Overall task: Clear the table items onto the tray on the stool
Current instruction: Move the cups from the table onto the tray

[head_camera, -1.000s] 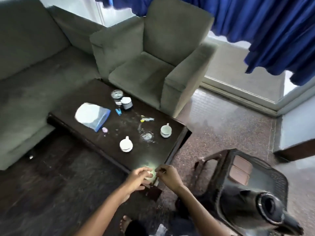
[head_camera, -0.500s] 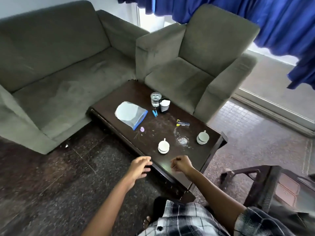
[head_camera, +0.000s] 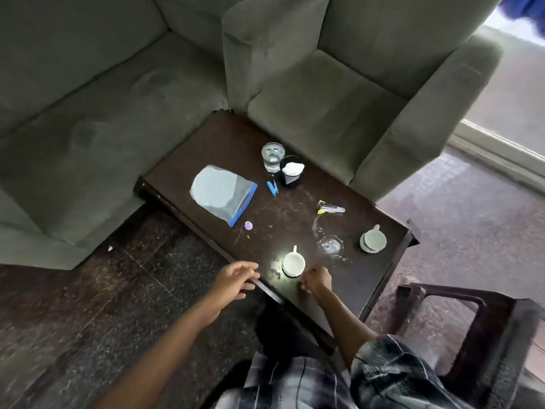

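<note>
My left hand (head_camera: 236, 278) hangs at the near edge of the counter (head_camera: 224, 149), fingers relaxed and a little spread, holding nothing. My right hand (head_camera: 317, 281) is over the counter just beside the near cup (head_camera: 293, 264) with its fingers curled under. Whether they pinch anything, I cannot tell.

Everything to be cleared sits on the counter. The near cup is white, its handle pointing away from me, with a bright patch of light just left of it. A second cup (head_camera: 373, 240) sits near the right edge, and a clear, crumpled thing (head_camera: 330, 245) lies between the two. Farther back lies a small stapler (head_camera: 331, 208). At the far side a glass (head_camera: 272, 157) stands touching a dark pot (head_camera: 291, 172) with something white in it, and a blue clip (head_camera: 272, 187) lies just in front of them. A zip bag (head_camera: 221, 191) lies flat to the left, with a purple cap (head_camera: 248, 225) near its corner.

The stool (head_camera: 472, 335) stands to my right, off the counter's corner — its top is cut off, so I cannot make out the tray.
</note>
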Demonstrator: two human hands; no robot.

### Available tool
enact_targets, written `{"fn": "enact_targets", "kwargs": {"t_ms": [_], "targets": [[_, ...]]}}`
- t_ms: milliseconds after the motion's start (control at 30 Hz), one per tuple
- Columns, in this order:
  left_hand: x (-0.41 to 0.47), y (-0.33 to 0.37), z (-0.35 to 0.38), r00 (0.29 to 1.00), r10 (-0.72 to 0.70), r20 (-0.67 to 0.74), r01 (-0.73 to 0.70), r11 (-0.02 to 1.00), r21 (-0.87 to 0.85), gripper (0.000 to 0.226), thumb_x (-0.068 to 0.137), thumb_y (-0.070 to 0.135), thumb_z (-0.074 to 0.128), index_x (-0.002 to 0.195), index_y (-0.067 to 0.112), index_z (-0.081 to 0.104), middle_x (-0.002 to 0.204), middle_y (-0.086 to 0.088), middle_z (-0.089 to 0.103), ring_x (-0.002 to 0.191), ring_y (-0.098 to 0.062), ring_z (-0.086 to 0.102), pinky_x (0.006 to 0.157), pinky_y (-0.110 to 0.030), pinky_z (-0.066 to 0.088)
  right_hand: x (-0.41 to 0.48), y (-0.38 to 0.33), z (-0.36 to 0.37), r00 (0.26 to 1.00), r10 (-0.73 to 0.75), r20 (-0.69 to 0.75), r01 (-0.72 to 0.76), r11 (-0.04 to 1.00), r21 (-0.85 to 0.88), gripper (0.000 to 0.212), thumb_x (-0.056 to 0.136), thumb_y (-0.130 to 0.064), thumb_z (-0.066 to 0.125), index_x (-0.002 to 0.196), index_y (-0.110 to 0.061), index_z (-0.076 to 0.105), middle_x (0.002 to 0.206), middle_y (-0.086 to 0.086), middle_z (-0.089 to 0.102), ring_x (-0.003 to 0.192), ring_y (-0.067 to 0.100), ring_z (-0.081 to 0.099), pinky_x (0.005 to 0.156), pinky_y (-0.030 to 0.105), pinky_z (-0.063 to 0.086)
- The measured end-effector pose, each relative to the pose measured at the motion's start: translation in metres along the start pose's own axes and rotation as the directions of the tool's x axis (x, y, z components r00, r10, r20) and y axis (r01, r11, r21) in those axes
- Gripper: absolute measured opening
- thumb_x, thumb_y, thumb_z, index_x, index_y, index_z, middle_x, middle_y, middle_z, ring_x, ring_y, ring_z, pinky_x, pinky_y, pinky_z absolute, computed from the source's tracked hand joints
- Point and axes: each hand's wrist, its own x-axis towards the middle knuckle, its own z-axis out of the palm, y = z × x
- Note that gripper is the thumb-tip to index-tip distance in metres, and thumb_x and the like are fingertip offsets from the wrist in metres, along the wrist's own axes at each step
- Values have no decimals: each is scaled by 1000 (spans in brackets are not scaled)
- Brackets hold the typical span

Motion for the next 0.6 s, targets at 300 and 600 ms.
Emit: {"fn": "enact_targets", "kwargs": {"t_ms": [300,600], "targets": [[35,7,-11,998,-45,42,44,998,43,22,97,14,41,101,25,60,95,8,68,86,-14,63,74,-26,46,34,-16,24,986,158,53,-158,987,0,42,86,-3,37,127,-8,42,115,23,57,38,17,56,27,20,42],[57,13,-21,993,-81,91,66,986,155,19,96,14,44,97,26,59,97,4,67,80,-11,61,68,-23,45,39,-17,16,989,145,-29,-144,989,27,36,81,6,42,110,0,63,89,24,69,31,12,57,33,24,50]]}}
